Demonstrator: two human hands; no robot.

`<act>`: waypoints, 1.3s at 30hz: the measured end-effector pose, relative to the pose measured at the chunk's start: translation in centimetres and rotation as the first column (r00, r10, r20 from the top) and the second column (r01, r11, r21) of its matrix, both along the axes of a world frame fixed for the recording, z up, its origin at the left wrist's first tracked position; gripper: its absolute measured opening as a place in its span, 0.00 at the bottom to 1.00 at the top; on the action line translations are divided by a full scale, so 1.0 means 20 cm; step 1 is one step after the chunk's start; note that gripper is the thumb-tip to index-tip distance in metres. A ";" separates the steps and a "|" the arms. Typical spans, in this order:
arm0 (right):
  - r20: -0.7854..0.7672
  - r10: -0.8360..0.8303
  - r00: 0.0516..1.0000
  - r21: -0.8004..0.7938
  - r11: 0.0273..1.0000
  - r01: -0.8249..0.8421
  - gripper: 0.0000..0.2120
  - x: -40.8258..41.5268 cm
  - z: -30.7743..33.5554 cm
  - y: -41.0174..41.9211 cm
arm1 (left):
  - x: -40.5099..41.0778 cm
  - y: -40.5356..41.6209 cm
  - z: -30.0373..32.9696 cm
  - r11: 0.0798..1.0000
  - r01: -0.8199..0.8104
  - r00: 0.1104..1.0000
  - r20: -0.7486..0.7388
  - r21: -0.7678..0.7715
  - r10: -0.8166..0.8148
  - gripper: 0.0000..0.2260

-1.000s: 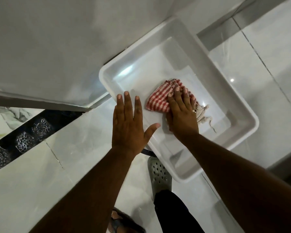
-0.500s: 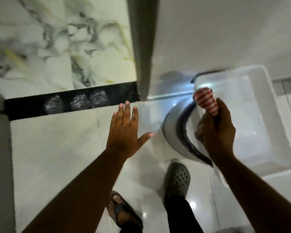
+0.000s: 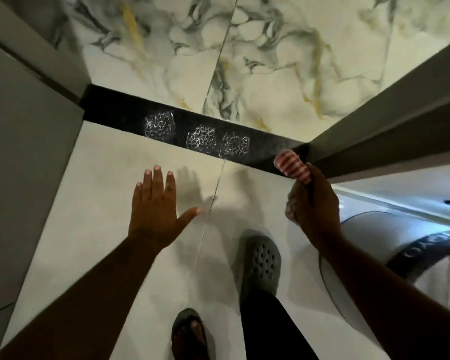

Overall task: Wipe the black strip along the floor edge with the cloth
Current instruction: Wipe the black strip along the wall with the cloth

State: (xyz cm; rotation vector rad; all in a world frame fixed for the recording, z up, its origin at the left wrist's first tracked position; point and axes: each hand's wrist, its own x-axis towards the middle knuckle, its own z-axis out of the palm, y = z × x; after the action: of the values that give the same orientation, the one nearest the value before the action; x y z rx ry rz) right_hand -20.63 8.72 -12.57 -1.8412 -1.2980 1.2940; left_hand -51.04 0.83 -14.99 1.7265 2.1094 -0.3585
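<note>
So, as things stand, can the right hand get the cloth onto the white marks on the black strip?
Probably yes. The right hand grips the red-and-white cloth just at the black strip's right end, and nothing lies between it and the white marks. The left hand rests flat on the floor, below the strip.

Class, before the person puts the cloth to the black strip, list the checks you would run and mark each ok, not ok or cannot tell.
1. Cloth in hand: ok. The right hand is closed on the red and white cloth.
2. Cloth near the strip: ok. It sits at the right end of the black strip; contact cannot be told.
3. Strip in view: ok, with three whitish patches on it.
4. Left hand out of the way: ok, open, short of the strip.
5. Cloth damp: cannot tell.
6. Footing: ok, the grey clog stands back from the strip.
</note>
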 end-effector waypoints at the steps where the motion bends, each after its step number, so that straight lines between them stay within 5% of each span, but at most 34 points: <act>1: -0.047 0.009 0.999 -0.002 1.000 -0.009 0.09 -0.01 -0.11 0.07 | -0.02 0.03 -0.10 0.999 -0.031 1.000 0.005 -0.017 0.031 0.54; 3: -0.103 0.027 0.994 0.007 1.000 -0.026 0.06 -0.03 -0.31 0.22 | -0.07 0.11 -0.29 0.997 -0.079 0.997 0.004 -0.019 0.079 0.55; 8: 0.215 0.266 0.940 0.061 0.957 -0.285 0.13 0.00 -0.91 0.58 | -0.17 0.39 -0.80 0.962 -0.260 0.965 -0.003 -0.086 0.261 0.61; 11: 0.587 0.543 0.600 -0.035 0.758 -0.651 0.26 0.09 -1.24 0.60 | -0.22 0.49 -1.04 0.843 -0.482 0.872 -0.041 -0.238 0.487 0.75; 13: 0.708 0.530 0.467 0.010 0.654 -0.757 0.28 0.14 -1.35 0.55 | -0.22 0.52 -1.13 0.764 -0.606 0.788 -0.040 -0.221 0.614 0.81; 15: 0.765 0.453 0.457 0.086 0.633 -0.770 0.28 0.16 -1.42 0.52 | -0.20 0.54 -1.17 0.745 -0.654 0.753 -0.014 -0.129 0.658 0.79; 19: 0.756 0.450 0.476 0.095 0.643 -0.760 0.29 0.10 -1.44 0.42 | -0.26 0.61 -1.15 0.695 -0.673 0.725 -0.037 -0.254 0.688 0.83; 23: 0.726 0.569 0.386 0.049 0.517 -0.855 0.27 -0.11 -1.43 0.22 | -0.24 0.50 -1.23 0.766 -0.630 0.774 -0.027 -0.123 0.632 0.73; 27: 0.794 0.508 0.333 0.085 0.450 -0.889 0.27 -0.17 -1.47 0.49 | -0.24 0.47 -1.29 0.779 -0.626 0.779 -0.010 0.042 0.627 0.60; 34: 0.857 0.264 0.443 -0.015 0.872 -0.490 0.31 0.13 -1.44 0.45 | -0.24 0.47 -1.30 0.823 -0.562 0.827 0.023 0.081 0.562 0.59; 39: 0.795 0.425 0.433 -0.033 0.742 -0.670 0.31 -0.06 -1.46 0.26 | -0.23 0.48 -1.28 0.814 -0.569 0.822 0.035 0.119 0.569 0.57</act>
State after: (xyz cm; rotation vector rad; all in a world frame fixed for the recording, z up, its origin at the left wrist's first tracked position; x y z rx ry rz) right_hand -21.80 13.82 -41.79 -1.8439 -2.5981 0.4242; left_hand -55.74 10.43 -40.64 1.0534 2.5612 -0.0491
